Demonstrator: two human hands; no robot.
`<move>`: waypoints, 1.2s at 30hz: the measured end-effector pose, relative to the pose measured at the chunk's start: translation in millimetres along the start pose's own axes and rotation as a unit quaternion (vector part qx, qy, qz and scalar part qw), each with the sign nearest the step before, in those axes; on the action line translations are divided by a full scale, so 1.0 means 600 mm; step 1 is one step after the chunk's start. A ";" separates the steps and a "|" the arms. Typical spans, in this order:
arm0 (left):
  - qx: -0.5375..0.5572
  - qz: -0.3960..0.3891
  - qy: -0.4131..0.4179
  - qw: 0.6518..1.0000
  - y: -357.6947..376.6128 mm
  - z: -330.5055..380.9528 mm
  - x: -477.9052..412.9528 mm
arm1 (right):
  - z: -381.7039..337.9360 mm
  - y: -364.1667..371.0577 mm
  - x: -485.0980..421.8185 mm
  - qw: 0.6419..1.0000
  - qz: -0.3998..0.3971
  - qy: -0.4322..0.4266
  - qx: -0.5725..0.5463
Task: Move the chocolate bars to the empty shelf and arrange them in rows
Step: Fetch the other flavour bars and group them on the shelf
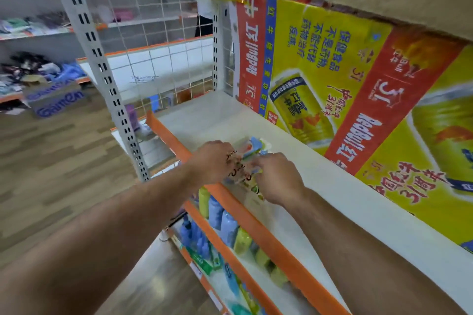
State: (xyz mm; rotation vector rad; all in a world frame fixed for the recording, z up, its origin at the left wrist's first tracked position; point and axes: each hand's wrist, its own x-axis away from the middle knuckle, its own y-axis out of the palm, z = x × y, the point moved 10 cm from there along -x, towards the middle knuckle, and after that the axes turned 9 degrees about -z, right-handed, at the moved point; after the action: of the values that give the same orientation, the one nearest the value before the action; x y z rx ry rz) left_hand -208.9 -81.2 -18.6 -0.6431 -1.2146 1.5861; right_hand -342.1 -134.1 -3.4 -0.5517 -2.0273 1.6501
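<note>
Forearms: both are stretching from the near edge up to the shelf front, bare, and are drawing together at the wrists.
Left hand (212,161): is curling its fingers round the left side of the chocolate bars (252,151).
Right hand (279,179): is gripping the near end of the same bundle, its fingertips hidden.
Where the bars are: they are sitting bunched in one loose stack at the front of the white shelf (217,115), just behind its orange lip (256,220). I cannot tell whether they are resting on it or just above it.
Handling: I am judging them light, flat and slick-wrapped, so likely to slide apart, or snap if bent. Taking each by its long edges looks safest.
Backdrop: yellow-and-red cartons (332,84) are standing along the back, and bottles (225,222) are filling the shelf below.
</note>
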 end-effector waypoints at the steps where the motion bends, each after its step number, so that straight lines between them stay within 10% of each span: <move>1: -0.009 -0.008 -0.011 1.000 0.001 -0.009 -0.017 | -0.001 0.004 -0.020 1.000 -0.011 -0.010 0.020; 10: -0.101 -0.130 -0.014 0.986 0.027 -0.004 -0.099 | 0.008 0.027 -0.096 0.989 -0.089 -0.087 0.079; 17: -0.053 -0.079 0.024 0.995 -0.004 0.006 -0.090 | 0.008 0.014 -0.071 0.990 -0.077 -0.088 0.080; 36: 0.065 -0.046 0.172 0.982 0.083 0.185 0.167 | 0.082 0.048 0.321 0.988 -0.044 0.141 -0.047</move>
State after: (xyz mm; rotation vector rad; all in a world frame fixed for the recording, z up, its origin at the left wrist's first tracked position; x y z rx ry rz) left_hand -358.8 -33.0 -9.9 -0.7297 -0.8650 1.3952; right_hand -526.7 -56.5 -20.2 -0.6757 -1.8989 1.3472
